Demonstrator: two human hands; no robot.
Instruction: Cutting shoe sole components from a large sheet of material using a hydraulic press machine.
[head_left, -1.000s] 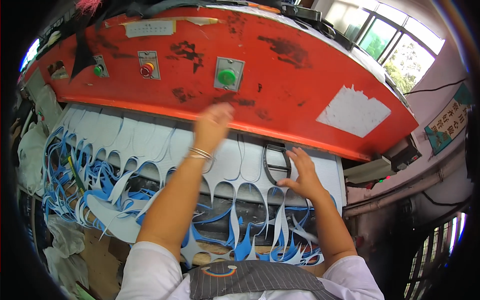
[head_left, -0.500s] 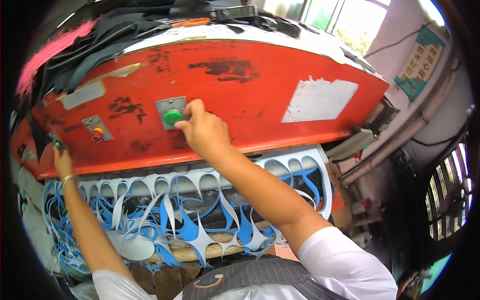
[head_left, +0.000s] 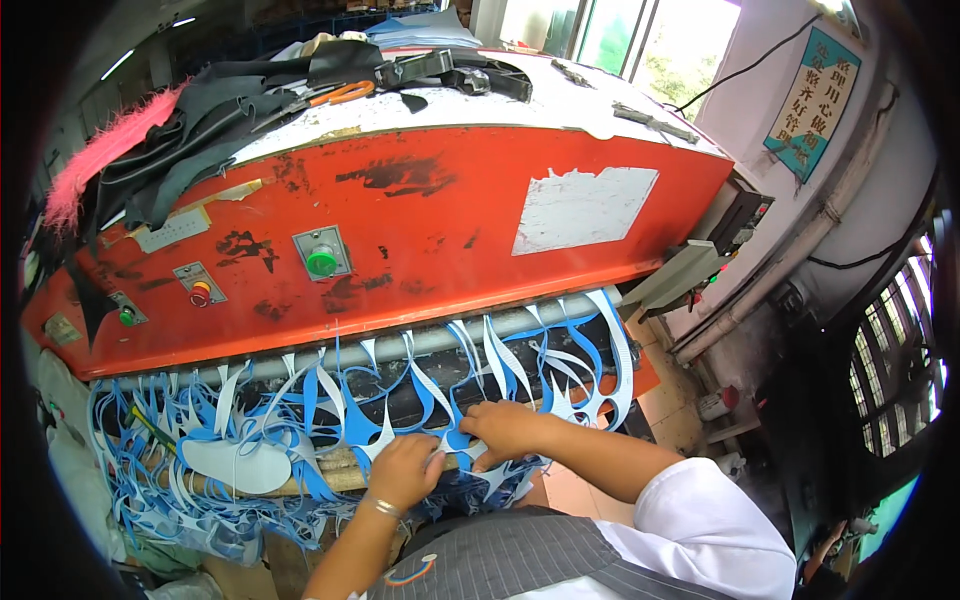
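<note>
A sheet of white-and-blue foam point(head_left: 430, 385), cut through into a web of thin pointed strips, hangs over the front of the red machine point(head_left: 430, 230). My left hand point(head_left: 405, 472) is closed on the web's near edge, thumb and fingers pinching a strip. Just to its right, my right hand point(head_left: 508, 432) bends its fingers round another strip of the same web; its fingertips are partly hidden. Left of my hands lies an insole-shaped white piece point(head_left: 238, 467) on the tangled strips.
The machine's front carries a large green button point(head_left: 322, 262), a red knob point(head_left: 200, 294) and a smaller green button point(head_left: 127, 317). Dark cloth point(head_left: 225, 100), orange-handled scissors point(head_left: 342, 94) and black cutting dies point(head_left: 455, 72) lie on top. A pipe point(head_left: 760, 290) runs along the right wall.
My right hand has left the large green button and my left hand the small one at far left. Both have come down and together onto the foam web. The view has shifted.
</note>
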